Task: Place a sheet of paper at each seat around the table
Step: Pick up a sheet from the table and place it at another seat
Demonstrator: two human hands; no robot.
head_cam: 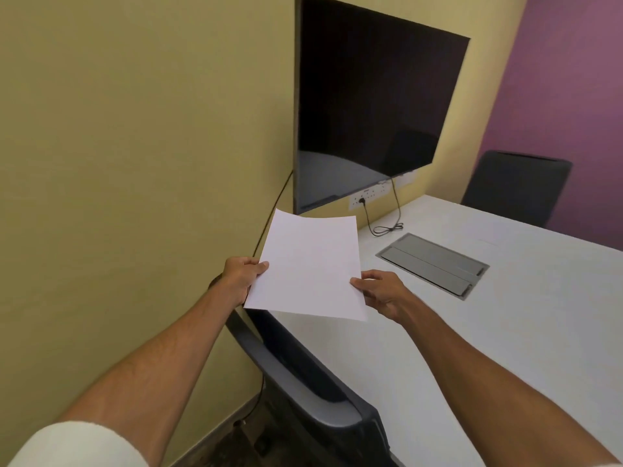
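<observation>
I hold a blank white sheet of paper (310,267) in the air over the near left corner of the white table (505,332). My left hand (241,281) grips its left edge, thumb on top. My right hand (379,291) pinches its right edge. Whether it is one sheet or a thin stack I cannot tell. A dark office chair (303,375) is pushed in at the table's left side, right below the paper. A second dark chair (515,187) stands at the far side of the table.
A large black screen (374,106) hangs on the yellow wall above the table's end. A black cable (387,227) runs from the wall sockets onto the table. A grey cable hatch (433,264) is set into the tabletop. The purple wall is at the far right.
</observation>
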